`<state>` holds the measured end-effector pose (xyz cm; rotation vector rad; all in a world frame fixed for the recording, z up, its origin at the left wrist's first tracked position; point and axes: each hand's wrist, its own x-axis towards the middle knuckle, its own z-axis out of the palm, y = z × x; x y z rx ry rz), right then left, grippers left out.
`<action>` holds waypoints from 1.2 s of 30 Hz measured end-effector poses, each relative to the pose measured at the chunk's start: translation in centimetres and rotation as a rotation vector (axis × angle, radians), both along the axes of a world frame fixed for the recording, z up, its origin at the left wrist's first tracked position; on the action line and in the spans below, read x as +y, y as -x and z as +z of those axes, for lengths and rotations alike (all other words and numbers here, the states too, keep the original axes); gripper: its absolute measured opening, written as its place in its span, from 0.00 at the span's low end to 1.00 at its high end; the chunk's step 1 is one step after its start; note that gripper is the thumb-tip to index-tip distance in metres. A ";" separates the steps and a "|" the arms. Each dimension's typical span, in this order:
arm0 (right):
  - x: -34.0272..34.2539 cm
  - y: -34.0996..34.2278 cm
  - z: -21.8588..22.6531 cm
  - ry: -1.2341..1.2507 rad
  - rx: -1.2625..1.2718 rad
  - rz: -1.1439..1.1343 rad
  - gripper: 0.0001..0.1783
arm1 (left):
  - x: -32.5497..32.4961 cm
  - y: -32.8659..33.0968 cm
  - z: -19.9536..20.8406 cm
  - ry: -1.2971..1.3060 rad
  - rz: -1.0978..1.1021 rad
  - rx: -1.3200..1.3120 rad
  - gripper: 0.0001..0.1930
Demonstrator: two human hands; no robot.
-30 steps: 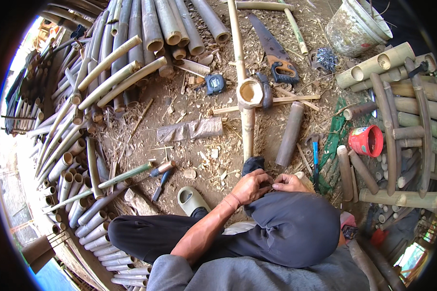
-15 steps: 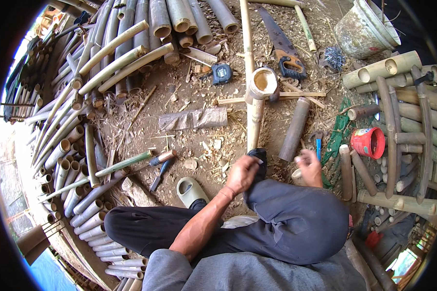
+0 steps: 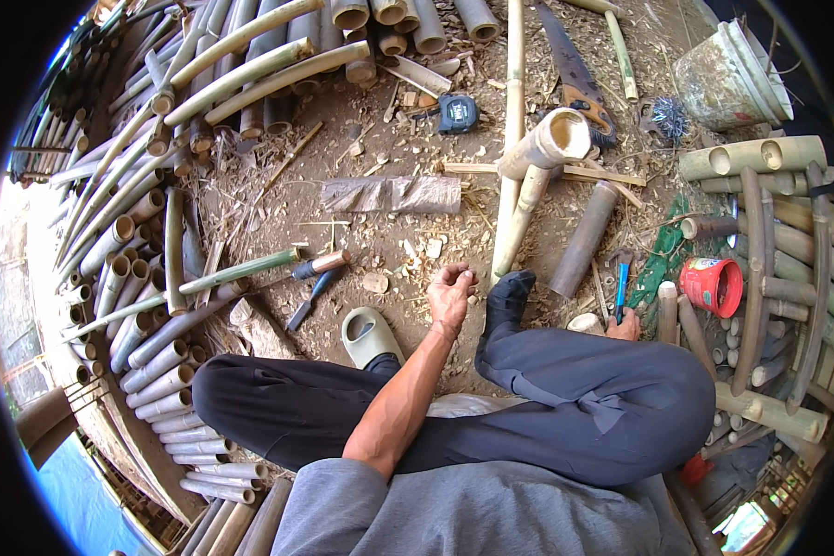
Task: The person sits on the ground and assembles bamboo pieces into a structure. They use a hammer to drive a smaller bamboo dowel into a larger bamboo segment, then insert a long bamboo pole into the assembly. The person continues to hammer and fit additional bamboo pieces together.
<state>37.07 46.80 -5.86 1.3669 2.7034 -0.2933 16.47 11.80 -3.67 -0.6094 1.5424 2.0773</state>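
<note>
My left hand (image 3: 449,298) is over the chip-covered ground, just left of my dark-socked foot (image 3: 510,295). Its fingers are loosely bent, the thumb apart, and I see nothing in them. Beyond my right knee, my right hand (image 3: 625,326) is closed at the lower end of a blue-handled tool (image 3: 622,283); the leg partly hides this hand. The tool's metal head lies farther away, too small to name its kind. Ahead of my foot, a short, thick bamboo piece (image 3: 533,153) with a hollow end rests against a long, pale bamboo pole (image 3: 514,74).
A dark bamboo tube (image 3: 584,239) lies left of the blue-handled tool. Beyond are a handsaw (image 3: 579,93), a tape measure (image 3: 458,114) and a dirty bucket (image 3: 727,79). A red pot (image 3: 711,285) stands at right. A chisel (image 3: 311,298) and stacked bamboo (image 3: 162,371) are at left.
My left hand has moved off my foot, leftward. My right hand has come down onto the blue-handled tool. The thick bamboo piece has tilted, and the whole view has shifted.
</note>
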 end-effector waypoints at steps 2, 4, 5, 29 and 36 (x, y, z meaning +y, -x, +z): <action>-0.3 1.1 0.4 0.039 0.039 -0.138 0.21 | 0.2 -0.3 -0.1 -0.001 0.062 -0.009 0.08; 1.1 -0.1 0.1 -0.195 0.121 0.013 0.20 | 1.4 -0.7 0.0 0.007 0.056 0.025 0.09; 2.0 -0.4 0.6 0.021 0.204 -0.097 0.19 | 1.9 -1.0 0.0 0.016 0.041 0.068 0.09; -9.0 13.6 20.4 0.513 0.143 1.056 0.28 | 3.7 -2.7 0.7 0.316 0.001 0.202 0.09; -9.5 15.6 19.0 0.216 0.087 1.459 0.34 | 3.6 -2.9 -1.0 0.251 -0.032 0.335 0.06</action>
